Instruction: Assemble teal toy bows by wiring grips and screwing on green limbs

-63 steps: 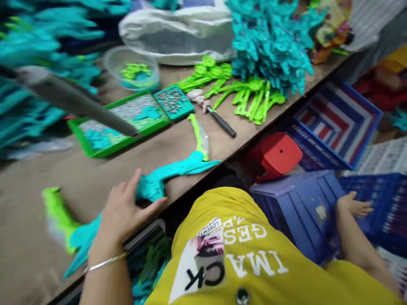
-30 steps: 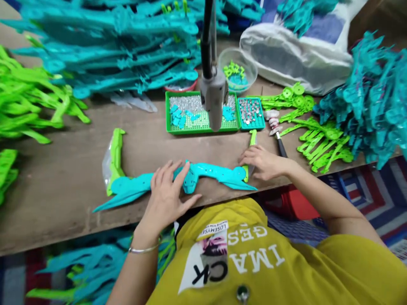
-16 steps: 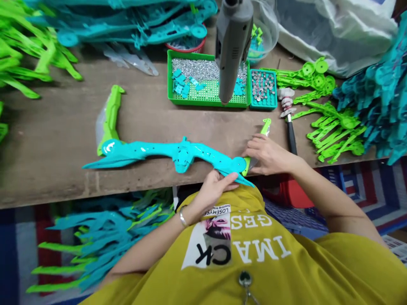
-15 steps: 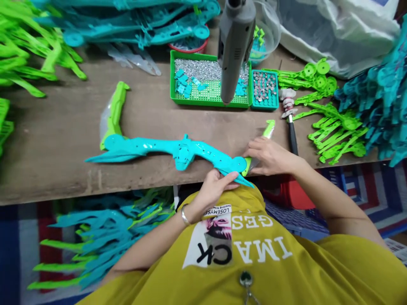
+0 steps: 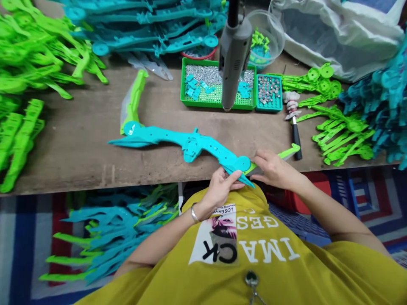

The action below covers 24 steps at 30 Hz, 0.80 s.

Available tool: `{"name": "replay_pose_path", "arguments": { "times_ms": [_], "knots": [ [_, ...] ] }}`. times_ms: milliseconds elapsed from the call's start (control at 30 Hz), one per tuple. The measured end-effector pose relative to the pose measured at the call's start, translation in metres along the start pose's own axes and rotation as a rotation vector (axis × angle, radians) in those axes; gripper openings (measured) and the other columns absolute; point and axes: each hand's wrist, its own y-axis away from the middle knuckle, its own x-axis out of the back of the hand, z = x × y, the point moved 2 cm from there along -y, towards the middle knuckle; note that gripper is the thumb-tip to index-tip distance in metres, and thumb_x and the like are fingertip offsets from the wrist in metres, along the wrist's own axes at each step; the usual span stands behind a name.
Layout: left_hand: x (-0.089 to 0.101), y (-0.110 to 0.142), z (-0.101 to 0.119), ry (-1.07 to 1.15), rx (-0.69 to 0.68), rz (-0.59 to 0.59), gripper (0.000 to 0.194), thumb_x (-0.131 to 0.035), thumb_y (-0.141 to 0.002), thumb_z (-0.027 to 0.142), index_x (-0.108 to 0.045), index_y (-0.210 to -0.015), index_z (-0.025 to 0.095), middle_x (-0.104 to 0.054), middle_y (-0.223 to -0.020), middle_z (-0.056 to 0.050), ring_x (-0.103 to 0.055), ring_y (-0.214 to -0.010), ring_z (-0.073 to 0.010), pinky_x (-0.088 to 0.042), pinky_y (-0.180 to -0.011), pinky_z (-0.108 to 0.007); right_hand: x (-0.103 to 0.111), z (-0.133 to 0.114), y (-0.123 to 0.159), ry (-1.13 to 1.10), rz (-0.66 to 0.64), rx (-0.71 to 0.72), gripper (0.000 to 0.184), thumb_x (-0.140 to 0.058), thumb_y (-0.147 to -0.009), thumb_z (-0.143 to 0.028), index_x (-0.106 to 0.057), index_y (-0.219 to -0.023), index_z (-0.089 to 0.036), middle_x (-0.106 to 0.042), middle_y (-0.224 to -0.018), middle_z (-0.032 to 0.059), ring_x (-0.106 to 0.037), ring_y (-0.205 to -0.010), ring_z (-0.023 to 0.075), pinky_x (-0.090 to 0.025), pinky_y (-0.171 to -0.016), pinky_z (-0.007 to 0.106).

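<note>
A teal plastic toy bow [image 5: 171, 136] lies along the front of the bench, its near right end overhanging the edge. My left hand [image 5: 224, 186] is closed on the pointed tip at that end, thumb on top. My right hand [image 5: 275, 169] grips the lime-green limb [image 5: 290, 151] hinged at the round joint there; part of the limb is hidden under my fingers. At the far left end, another green limb [image 5: 137, 97] with a clear grey insert points away from me.
A hanging electric screwdriver [image 5: 233, 67] comes down over a green tray [image 5: 219, 105] of screws and teal pieces. Beside it are a small teal box [image 5: 269, 106] and a black-handled hammer [image 5: 296, 140]. Green [image 5: 47, 51] and teal parts [image 5: 149, 21] lie piled around.
The right-hand green limb has swung outward to the right and towards me, with my right hand on it. My left hand keeps its hold on the tip. The view has shifted slightly.
</note>
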Motion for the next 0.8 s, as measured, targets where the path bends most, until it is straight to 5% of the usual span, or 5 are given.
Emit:
{"name": "replay_pose_path", "arguments": {
  "times_ms": [167, 300, 467, 633, 800],
  "knots": [
    [-0.008, -0.008, -0.007, 0.028, -0.079, 0.048, 0.062, -0.093, -0.063, 0.055, -0.064, -0.103, 0.017, -0.076, -0.099, -0.004, -0.075, -0.087, -0.0175, -0.065, -0.085, -0.037, 0.003, 0.009, -0.008, 0.035, -0.02, 0.004, 0.021, -0.061, -0.088, -0.015, -0.064, -0.109, -0.012, -0.062, -0.104, 0.0159, -0.059, -0.095, 0.0298, -0.049, -0.083, 0.043],
    [-0.009, -0.012, -0.005, 0.0, -0.025, -0.053, 0.06, -0.091, -0.067, 0.057, -0.066, -0.106, 0.018, -0.078, -0.103, -0.007, -0.077, -0.091, -0.0191, -0.062, -0.092, -0.037, 0.004, 0.035, -0.014, -0.023, -0.013, 0.012, 0.032, -0.062, -0.084, -0.015, -0.065, -0.115, -0.009, -0.064, -0.103, 0.0159, -0.062, -0.094, 0.0297, -0.052, -0.081, 0.042],
    [0.02, 0.009, 0.013, -0.133, 0.145, -0.215, 0.056, -0.088, -0.07, 0.059, -0.071, -0.1, 0.015, -0.079, -0.098, -0.013, -0.078, -0.081, -0.0189, -0.062, -0.076, -0.028, 0.019, 0.06, -0.019, -0.005, -0.02, -0.02, 0.042, -0.06, -0.074, -0.009, -0.067, -0.115, -0.014, -0.069, -0.101, 0.0125, -0.067, -0.093, 0.0294, -0.056, -0.082, 0.043],
    [0.08, 0.035, 0.046, -0.073, -0.129, 0.14, 0.053, -0.085, -0.07, 0.062, -0.065, -0.084, 0.015, -0.075, -0.075, -0.005, -0.074, -0.063, -0.0162, -0.059, -0.058, -0.023, 0.035, 0.006, -0.087, -0.125, 0.087, 0.133, 0.033, -0.054, -0.087, -0.012, -0.066, -0.117, -0.019, -0.07, -0.116, 0.0122, -0.066, -0.11, 0.0298, -0.055, -0.097, 0.046],
    [0.13, 0.047, 0.054, 0.18, -0.366, 0.516, 0.06, -0.09, -0.065, 0.059, -0.056, -0.093, 0.018, -0.077, -0.079, -0.004, -0.077, -0.071, -0.0187, -0.062, -0.068, -0.027, -0.013, -0.07, -0.192, -0.115, -0.075, 0.263, 0.054, -0.064, -0.091, -0.029, -0.055, -0.141, -0.009, -0.064, -0.138, 0.0221, -0.06, -0.126, 0.0375, -0.048, -0.108, 0.057]
  ]
}}
